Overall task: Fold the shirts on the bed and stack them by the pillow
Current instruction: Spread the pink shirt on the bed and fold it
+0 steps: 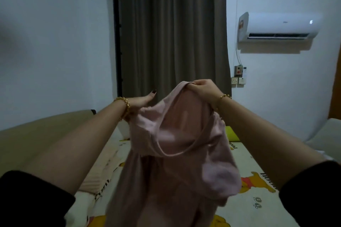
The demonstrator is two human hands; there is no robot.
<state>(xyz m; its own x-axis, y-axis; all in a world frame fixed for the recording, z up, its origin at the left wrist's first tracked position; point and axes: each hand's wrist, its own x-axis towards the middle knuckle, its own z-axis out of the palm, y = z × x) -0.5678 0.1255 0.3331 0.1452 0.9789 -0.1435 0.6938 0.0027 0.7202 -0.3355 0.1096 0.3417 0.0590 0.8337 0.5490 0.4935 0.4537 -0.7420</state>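
Hands raised over a bed, holding a pale pink shirt (pixel 177 143) up in the air, seen from the wearer's head. The right hand (pixel 202 89) is highest, its fingers (pixel 198 83) curled tight round a banded edge of the shirt at the top. The left hand (pixel 143 100) sits lower and to the left, touching the cloth. Its thumb sticks out, but its fingers are hidden behind the fabric, so I cannot tell whether they hold anything.

The shirt hangs bunched and twisted between the arms, and its lower part drops out of view at the near edge. Below it lies the bed (pixel 249 164) with a cartoon-bear sheet. A peach, pillow-like cushion (pixel 99 175) lies along its left side. A dark curtain (pixel 173 33) and a wall air conditioner (pixel 280 26) are far behind.

Folding has not begun, and no folded stack is visible. The likely trouble is that the weight seems to hang mostly from one hand. If that grip slackens, the shirt would probably drop in a heap. Laid down as twisted as it is now, it would likely fold crooked, with creases trapped inside.
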